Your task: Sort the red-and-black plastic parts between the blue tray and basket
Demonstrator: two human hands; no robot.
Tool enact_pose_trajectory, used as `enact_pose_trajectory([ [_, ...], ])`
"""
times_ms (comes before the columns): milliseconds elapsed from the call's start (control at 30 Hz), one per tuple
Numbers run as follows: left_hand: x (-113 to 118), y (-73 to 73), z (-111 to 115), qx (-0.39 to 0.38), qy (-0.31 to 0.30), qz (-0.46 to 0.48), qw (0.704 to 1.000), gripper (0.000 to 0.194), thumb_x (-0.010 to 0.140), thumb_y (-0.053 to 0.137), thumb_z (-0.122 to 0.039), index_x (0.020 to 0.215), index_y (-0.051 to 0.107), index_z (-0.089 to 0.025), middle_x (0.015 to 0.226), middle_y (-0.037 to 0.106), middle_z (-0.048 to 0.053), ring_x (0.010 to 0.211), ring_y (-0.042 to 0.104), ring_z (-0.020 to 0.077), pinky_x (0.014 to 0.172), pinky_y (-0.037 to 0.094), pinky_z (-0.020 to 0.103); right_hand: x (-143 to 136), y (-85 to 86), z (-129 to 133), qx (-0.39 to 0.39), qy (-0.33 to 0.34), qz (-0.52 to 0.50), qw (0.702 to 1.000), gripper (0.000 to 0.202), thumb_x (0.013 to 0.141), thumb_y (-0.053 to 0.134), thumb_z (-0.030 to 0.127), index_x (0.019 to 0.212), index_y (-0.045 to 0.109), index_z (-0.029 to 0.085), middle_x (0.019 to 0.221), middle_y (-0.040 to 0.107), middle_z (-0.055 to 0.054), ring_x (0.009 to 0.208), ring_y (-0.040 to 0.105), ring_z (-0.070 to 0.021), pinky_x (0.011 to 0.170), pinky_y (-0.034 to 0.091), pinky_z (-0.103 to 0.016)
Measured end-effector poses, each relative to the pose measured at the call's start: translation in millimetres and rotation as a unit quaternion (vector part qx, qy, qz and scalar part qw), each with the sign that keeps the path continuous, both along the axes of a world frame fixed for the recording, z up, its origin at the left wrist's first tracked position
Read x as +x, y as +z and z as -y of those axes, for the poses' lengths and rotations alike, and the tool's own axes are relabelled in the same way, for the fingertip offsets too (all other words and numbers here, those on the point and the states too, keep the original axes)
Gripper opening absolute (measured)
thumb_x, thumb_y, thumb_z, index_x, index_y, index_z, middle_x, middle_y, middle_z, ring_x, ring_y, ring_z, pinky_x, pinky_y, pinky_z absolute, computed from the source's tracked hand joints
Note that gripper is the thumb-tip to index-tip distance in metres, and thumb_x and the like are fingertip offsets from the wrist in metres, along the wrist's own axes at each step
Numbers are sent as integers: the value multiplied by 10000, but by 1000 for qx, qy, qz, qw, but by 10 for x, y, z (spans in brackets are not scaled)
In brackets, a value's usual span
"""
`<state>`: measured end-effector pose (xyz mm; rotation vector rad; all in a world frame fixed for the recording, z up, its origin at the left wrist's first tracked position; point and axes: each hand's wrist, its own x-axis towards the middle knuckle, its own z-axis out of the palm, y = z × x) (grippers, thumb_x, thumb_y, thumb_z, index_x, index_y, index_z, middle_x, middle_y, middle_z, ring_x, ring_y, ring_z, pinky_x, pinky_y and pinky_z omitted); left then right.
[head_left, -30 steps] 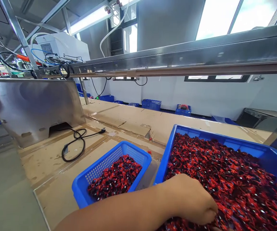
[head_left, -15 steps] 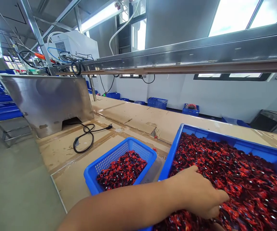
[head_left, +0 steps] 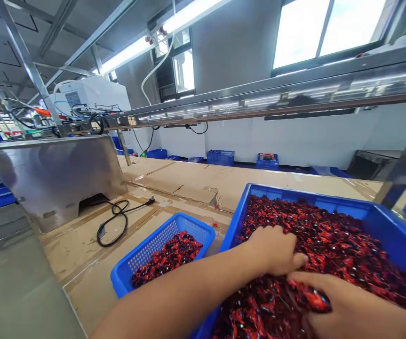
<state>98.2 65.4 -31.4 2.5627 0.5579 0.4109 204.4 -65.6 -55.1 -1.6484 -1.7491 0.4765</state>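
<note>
A large blue bin at the right holds a deep heap of small, glossy red-and-black pieces. Over the near left part of this heap, my left hand has its fingers curled down; anything in them is hidden. My right hand comes in from the lower right, its thumb and fingers closed around a few red-and-black pieces. The two hands nearly meet at the left thumb. Left of the bin, a smaller blue perforated basket contains more such pieces, partly behind my left forearm.
A black power cord with a plug lies on the cardboard-covered table. A metal housing stands at the left. Overhead runs a long metal beam. Blue crates line the wall behind; a metal post rises at right.
My left hand has drawn back and its fingers have curled. The right hand, barely visible before at the bottom edge, has come up into view with pieces. The view has shifted right.
</note>
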Motion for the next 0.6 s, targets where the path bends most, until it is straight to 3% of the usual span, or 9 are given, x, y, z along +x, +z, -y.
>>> enact_pose_trajectory([
  [67, 151, 99, -49, -87, 48, 65, 993, 589, 862, 347, -636, 1035, 595, -131, 1053, 605, 206, 1069, 549, 387, 930, 389, 566, 47, 222, -45, -80, 7, -137, 987, 41, 677, 559, 265, 674, 586, 235, 513, 596, 16, 378, 517, -128, 389, 395, -230],
  [133, 293, 167, -57, -195, 84, 117, 970, 743, 867, 90, -690, 1114, 524, -140, 1005, 602, 178, 1004, 582, 332, 900, 433, 525, 86, 432, -76, -165, 20, -332, 929, 177, 768, 520, 390, 713, 513, 222, 447, 444, 67, 303, 343, -75, 322, 261, -189],
  [167, 353, 180, -36, -256, 88, 128, 954, 817, 841, -9, -707, 1134, 493, -133, 946, 603, 164, 921, 609, 312, 842, 472, 513, 106, 515, -90, -171, 20, -404, 898, 230, 790, 514, 436, 726, 491, 216, 450, 407, 80, 303, 288, -60, 316, 208, -177],
  [233, 442, 163, 60, -372, 59, 120, 919, 946, 769, -150, -731, 1140, 462, -114, 800, 593, 122, 717, 627, 271, 686, 528, 485, 148, 618, -125, -106, -12, -470, 876, 274, 799, 539, 459, 728, 468, 205, 459, 395, 85, 327, 272, -53, 328, 184, -173],
  [333, 481, 72, 281, -511, -4, 100, 854, 1023, 721, -192, -760, 1113, 490, -105, 763, 579, 93, 639, 629, 221, 649, 551, 441, 223, 646, -194, 24, -92, -451, 887, 231, 784, 604, 393, 761, 482, 198, 483, 439, 76, 404, 388, -84, 380, 295, -191],
  [400, 464, 17, 414, -698, -31, 135, 703, 967, 738, 51, -849, 1141, 520, -106, 862, 614, 121, 691, 655, 217, 663, 558, 387, 265, 633, -230, 75, -117, -412, 901, 200, 773, 639, 339, 845, 511, 204, 575, 517, 60, 501, 480, -107, 458, 384, -209],
  [467, 439, -6, 501, -778, -43, 140, 611, 907, 770, 192, -831, 1158, 541, -89, 902, 638, 153, 682, 668, 227, 572, 554, 327, 284, 628, -242, 105, -114, -365, 918, 202, 761, 659, 285, 897, 525, 218, 693, 579, 46, 606, 536, -117, 556, 440, -225],
  [500, 426, -6, 526, -793, -39, 142, 591, 862, 794, 229, -804, 1164, 547, -93, 905, 649, 158, 668, 672, 231, 523, 545, 308, 284, 631, -238, 112, -109, -346, 925, 208, 756, 664, 262, 908, 527, 226, 740, 595, 44, 644, 548, -119, 601, 454, -233],
  [600, 381, 12, 535, -798, 7, 163, 580, 669, 879, 306, -666, 1137, 579, -112, 829, 675, 129, 589, 658, 211, 428, 520, 273, 261, 664, -193, 95, -105, -315, 938, 229, 750, 662, 244, 931, 521, 250, 726, 571, 66, 611, 522, -108, 593, 446, -231],
])
